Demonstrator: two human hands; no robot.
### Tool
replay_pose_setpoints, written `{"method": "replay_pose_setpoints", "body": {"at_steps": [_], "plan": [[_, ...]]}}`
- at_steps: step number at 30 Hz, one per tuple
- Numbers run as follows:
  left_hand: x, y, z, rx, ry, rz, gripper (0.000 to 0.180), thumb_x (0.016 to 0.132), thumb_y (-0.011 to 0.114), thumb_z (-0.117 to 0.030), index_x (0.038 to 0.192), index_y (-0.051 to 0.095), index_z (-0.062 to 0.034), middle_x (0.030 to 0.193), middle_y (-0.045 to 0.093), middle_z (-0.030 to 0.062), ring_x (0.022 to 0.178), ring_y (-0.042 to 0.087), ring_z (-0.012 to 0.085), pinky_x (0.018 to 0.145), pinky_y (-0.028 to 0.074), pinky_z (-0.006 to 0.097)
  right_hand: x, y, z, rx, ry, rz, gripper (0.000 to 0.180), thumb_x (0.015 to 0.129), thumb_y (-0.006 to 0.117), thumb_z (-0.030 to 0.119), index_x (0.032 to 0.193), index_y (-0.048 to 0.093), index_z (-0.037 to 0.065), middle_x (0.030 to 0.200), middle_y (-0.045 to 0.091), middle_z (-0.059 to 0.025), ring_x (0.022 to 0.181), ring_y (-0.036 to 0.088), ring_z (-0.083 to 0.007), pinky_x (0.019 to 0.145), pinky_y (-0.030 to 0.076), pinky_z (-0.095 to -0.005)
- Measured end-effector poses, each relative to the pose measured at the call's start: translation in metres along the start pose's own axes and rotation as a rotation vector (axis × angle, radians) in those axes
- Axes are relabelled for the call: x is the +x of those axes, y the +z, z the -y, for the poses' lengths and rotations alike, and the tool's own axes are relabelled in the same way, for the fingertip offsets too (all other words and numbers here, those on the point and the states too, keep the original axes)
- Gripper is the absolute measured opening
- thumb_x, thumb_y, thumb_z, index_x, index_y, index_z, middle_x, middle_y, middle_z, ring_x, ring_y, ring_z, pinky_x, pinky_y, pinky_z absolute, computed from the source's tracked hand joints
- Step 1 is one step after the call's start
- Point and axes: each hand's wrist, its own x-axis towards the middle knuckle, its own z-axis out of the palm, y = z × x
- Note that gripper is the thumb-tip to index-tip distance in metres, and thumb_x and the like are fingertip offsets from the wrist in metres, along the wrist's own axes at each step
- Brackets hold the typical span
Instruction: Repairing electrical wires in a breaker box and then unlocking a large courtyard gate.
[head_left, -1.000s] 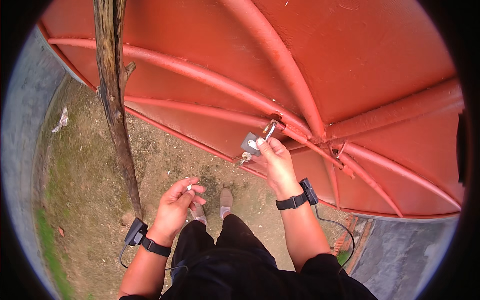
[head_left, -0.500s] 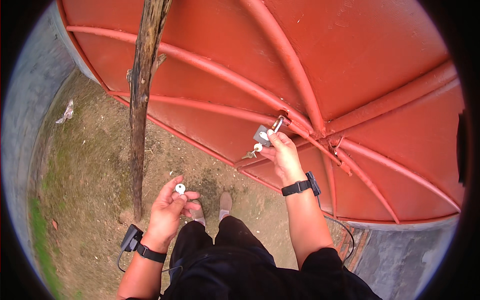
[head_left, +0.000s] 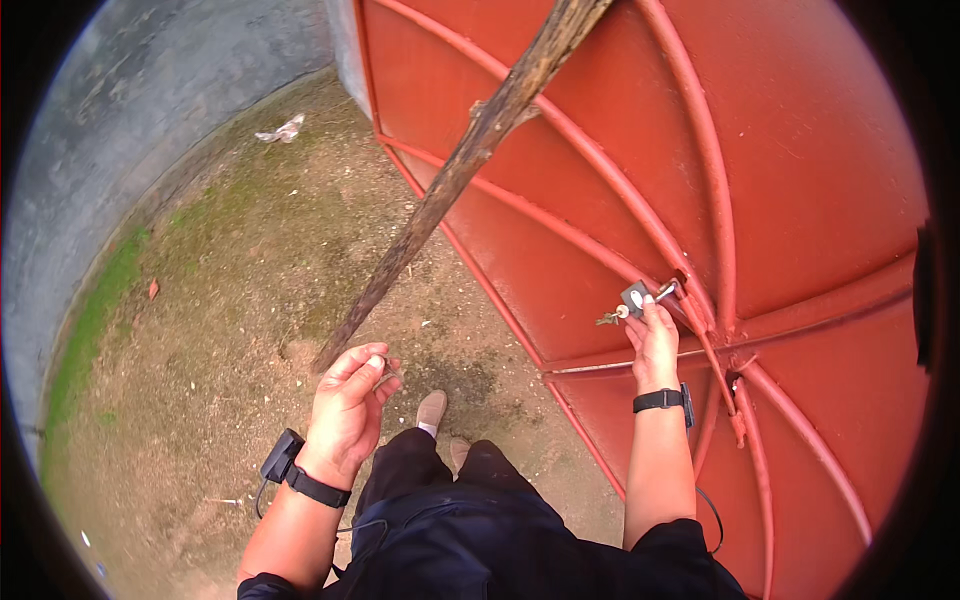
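Observation:
My right hand (head_left: 655, 342) grips a grey padlock (head_left: 632, 297) against the red metal gate (head_left: 820, 170). The padlock's shackle (head_left: 667, 289) reaches the gate's bolt fitting; whether it passes through cannot be made out. A small bunch of keys (head_left: 608, 319) sticks out from the padlock's lower end, beside my fingers. Lower left, my left hand (head_left: 345, 405) is closed in a pinch, away from the gate. Its thumb and fingers mostly hide the loose key (head_left: 388, 371) between them.
A rough wooden pole (head_left: 440, 195) leans diagonally across the gate, its foot on the dirt ground (head_left: 230, 350) near my left hand. A curved grey wall (head_left: 200, 90) stands at the left. Pale litter (head_left: 282, 129) lies near it. My shoes (head_left: 431, 408) are below.
My view has turned, so the gate and pole sit further right and tilted. My left hand has rolled its fingers over the key, whose pale head showed plainly before. My right hand keeps the padlock.

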Motion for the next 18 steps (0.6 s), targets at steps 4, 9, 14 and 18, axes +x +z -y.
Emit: {"method": "replay_pose_setpoints", "body": {"at_steps": [4, 9, 14, 18], "plan": [[-0.062, -0.019, 0.002, -0.162, 0.117, -0.120, 0.016, 0.091, 0.061, -0.008, 0.106, 0.062, -0.0082, 0.091, 0.066, 0.0029, 0.092, 0.063, 0.0187, 0.079, 0.052, 0.034, 0.001, -0.008, -0.004, -0.027, -0.039, 0.046, 0.041, 0.092, 0.062, 0.034, 0.127, 0.055, 0.013, 0.121, 0.062, -0.0021, 0.115, 0.055, -0.0190, 0.102, 0.031, -0.0432], [-0.148, -0.054, 0.015, -0.249, 0.264, -0.280, 0.014, 0.090, 0.062, -0.006, 0.104, 0.062, -0.0088, 0.089, 0.066, 0.0027, 0.088, 0.066, 0.0199, 0.079, 0.052, 0.033, -0.014, -0.010, -0.017, -0.071, -0.055, 0.068, 0.061, 0.091, 0.064, 0.037, 0.141, 0.040, 0.012, 0.135, 0.049, -0.0040, 0.123, 0.048, -0.0242, 0.099, 0.035, -0.0403], [-0.239, -0.098, 0.025, -0.250, 0.400, -0.395, 0.013, 0.089, 0.063, -0.006, 0.102, 0.061, -0.0094, 0.091, 0.068, 0.0047, 0.090, 0.068, 0.0211, 0.079, 0.053, 0.031, -0.052, -0.004, -0.042, -0.107, 0.003, 0.070, 0.067, 0.088, 0.067, 0.039, 0.141, 0.037, 0.010, 0.139, 0.046, -0.0069, 0.123, 0.049, -0.0248, 0.099, 0.036, -0.0410], [-0.326, -0.152, 0.039, -0.330, 0.514, -0.472, 0.010, 0.090, 0.063, -0.006, 0.098, 0.059, -0.0092, 0.093, 0.068, 0.0070, 0.090, 0.067, 0.0208, 0.078, 0.053, 0.031, -0.127, 0.037, -0.084, -0.245, 0.056, 0.272, 0.061, 0.088, 0.066, 0.039, 0.136, 0.042, 0.010, 0.138, 0.046, -0.0091, 0.117, 0.053, -0.0247, 0.096, 0.039, -0.0405]]}}
